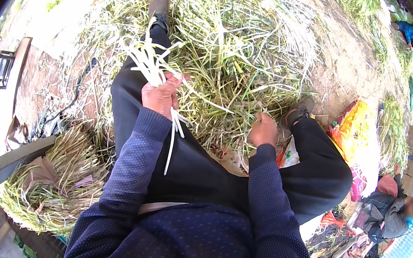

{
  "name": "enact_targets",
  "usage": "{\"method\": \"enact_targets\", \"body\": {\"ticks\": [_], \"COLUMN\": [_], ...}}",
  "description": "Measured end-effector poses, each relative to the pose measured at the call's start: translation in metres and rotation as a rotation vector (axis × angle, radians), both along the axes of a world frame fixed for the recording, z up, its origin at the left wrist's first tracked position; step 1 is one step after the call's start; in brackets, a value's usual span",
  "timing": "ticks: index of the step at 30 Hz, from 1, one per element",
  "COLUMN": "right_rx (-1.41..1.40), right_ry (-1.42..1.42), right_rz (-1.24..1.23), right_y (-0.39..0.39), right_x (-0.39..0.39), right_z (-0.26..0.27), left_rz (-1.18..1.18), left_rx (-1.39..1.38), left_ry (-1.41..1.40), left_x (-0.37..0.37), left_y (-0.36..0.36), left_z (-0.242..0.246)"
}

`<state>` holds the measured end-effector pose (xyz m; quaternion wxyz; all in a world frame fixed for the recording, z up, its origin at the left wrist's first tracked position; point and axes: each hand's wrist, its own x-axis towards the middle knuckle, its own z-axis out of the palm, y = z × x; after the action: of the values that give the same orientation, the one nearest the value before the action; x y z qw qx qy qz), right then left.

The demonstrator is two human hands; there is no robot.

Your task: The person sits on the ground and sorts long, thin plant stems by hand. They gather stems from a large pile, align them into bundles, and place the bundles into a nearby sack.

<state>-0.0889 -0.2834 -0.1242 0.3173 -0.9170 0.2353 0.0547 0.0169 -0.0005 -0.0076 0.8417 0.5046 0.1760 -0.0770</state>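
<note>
My left hand (pixel 159 94) grips a small bundle of pale, whitish-green plant stalks (pixel 145 60) above my left thigh. Their cut-looking upper ends fan out past the fingers, and several loose lower ends hang below the fist. To the right, my right hand (pixel 264 130) is lifted between my knees with its fingers curled in; whether a thin stalk is pinched in it is hard to see. Both hands are over a large heap of long green and straw-coloured stalks (pixel 235 62) spread on the ground between my shoes.
A tied-looking bale of stalks (pixel 60 183) lies at my left beside a grey beam (pixel 14 159). Yellow and pink plastic bags (pixel 353 126) lie beyond my right knee. One person (pixel 392 218) sits at the right, another (pixel 409 35) farther off. More green stalks (pixel 391 135) line the right side.
</note>
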Motion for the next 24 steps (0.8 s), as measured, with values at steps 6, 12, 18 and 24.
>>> {"method": "enact_targets", "body": {"ticks": [6,12,18,24], "right_rx": [0.507,0.694,0.473,-0.132], "right_ry": [-0.328,-0.436,-0.09,0.352], "right_rz": [0.245,0.134,0.017,-0.165], "right_y": [0.1,0.122,0.063,-0.047], "right_x": [0.055,0.06,0.036,-0.015], "right_z": [0.099,0.078,0.041,-0.032], "left_rz": [-0.122,-0.18,-0.067,-0.066], "left_rx": [0.059,0.122,-0.014,-0.11], "left_ry": [0.022,0.0,-0.032,0.043], "left_x": [-0.012,-0.015,-0.004,0.002], "left_y": [-0.027,-0.032,-0.015,0.017], "left_z": [-0.01,-0.011,-0.002,0.009]}}
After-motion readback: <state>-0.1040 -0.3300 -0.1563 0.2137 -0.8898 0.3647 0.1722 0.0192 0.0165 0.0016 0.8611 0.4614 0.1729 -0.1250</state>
